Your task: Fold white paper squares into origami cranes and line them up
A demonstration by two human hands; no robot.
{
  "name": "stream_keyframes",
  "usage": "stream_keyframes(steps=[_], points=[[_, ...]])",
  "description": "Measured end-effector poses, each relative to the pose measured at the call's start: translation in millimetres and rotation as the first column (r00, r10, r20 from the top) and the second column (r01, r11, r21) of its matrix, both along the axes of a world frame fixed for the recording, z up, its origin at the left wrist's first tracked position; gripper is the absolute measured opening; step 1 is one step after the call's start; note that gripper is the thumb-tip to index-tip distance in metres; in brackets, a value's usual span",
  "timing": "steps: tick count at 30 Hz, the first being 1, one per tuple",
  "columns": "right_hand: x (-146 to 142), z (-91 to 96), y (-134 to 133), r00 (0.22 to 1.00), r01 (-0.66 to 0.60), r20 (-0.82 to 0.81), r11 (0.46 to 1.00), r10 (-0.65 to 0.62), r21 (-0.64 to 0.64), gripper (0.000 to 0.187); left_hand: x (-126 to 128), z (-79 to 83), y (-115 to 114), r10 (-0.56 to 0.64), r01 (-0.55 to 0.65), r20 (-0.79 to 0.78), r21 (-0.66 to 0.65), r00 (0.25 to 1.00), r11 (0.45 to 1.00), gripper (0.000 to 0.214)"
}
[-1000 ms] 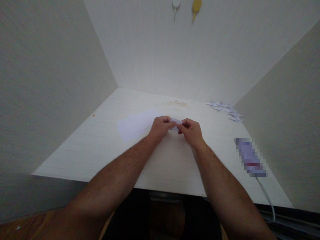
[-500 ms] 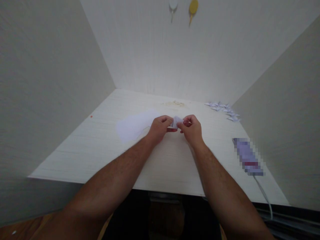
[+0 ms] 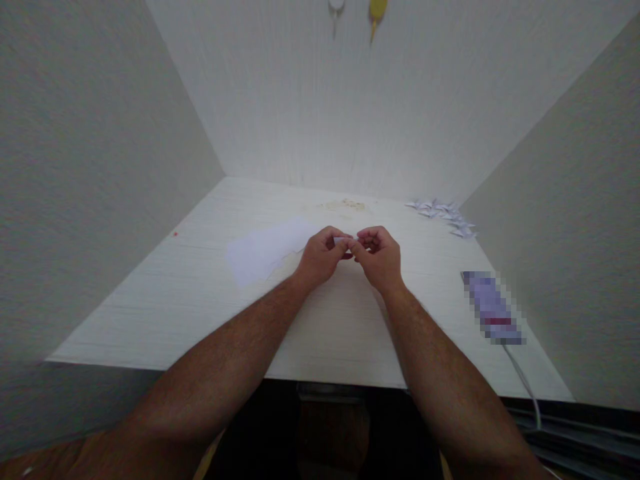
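A small folded piece of white paper (image 3: 341, 241) is pinched between my two hands above the middle of the table. My left hand (image 3: 323, 257) grips it with thumb and fingers from the left. From the right, my right hand (image 3: 379, 259) holds it too, the two thumbs meeting at its near side. Most of the paper is hidden behind the fingers. Just left of my left hand lie white paper sheets (image 3: 260, 252) on the table.
Several small folded paper figures (image 3: 440, 212) sit in the back right corner. A pixelated phone-like device (image 3: 493, 307) with a cable (image 3: 523, 380) lies at the right edge. Walls (image 3: 310, 113) enclose the white table (image 3: 200, 307) at the back and sides.
My thumbs have come together over the folded paper, which now shows less between my hands. The camera view has shifted slightly.
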State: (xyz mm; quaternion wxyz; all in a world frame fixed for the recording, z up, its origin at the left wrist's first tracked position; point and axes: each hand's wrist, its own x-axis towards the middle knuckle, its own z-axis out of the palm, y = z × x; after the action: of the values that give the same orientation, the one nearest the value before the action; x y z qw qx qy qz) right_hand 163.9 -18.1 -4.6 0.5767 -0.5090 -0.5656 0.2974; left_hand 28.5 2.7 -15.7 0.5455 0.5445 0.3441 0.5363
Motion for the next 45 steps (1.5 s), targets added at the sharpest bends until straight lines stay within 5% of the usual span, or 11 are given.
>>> stream_keyframes(steps=[7, 18, 34, 37, 40, 45], points=[[0.3, -4.6, 3.2, 0.999, -0.017, -0.03, 1.0, 0.018, 0.017, 0.023, -4.5, -3.5, 4.5, 0.178, -0.147, -0.177, 0.172, 0.968, 0.974, 0.018], [-2.0, -0.7, -1.3, 0.993, 0.088, 0.071, 0.995, -0.091, 0.049, 0.009, -2.8, -8.1, -1.3, 0.268, -0.144, -0.289, 0.387, 0.919, 0.911, 0.006], [-0.3, -0.8, 1.5, 0.995, 0.067, 0.07, 0.997, -0.069, 0.029, 0.014, -3.2, -3.3, -3.0, 0.321, -0.201, -0.281, 0.383, 0.905, 0.902, 0.009], [0.2, -0.4, 1.3, 0.993, 0.096, 0.067, 0.995, -0.098, 0.038, 0.013, -1.6, 2.2, -4.7, 0.248, -0.197, -0.184, 0.257, 0.951, 0.946, 0.017], [1.0, -1.8, 2.1, 0.996, 0.079, 0.04, 0.996, -0.08, 0.044, 0.014, -2.5, 5.3, -2.1, 0.16, -0.16, -0.011, -0.013, 0.987, 0.987, 0.026], [2.1, -2.6, 2.6, 0.998, 0.053, 0.037, 0.996, -0.055, 0.069, 0.014, -9.4, 4.8, 4.5, 0.028, -0.017, 0.05, -0.208, 0.998, 0.978, 0.05]])
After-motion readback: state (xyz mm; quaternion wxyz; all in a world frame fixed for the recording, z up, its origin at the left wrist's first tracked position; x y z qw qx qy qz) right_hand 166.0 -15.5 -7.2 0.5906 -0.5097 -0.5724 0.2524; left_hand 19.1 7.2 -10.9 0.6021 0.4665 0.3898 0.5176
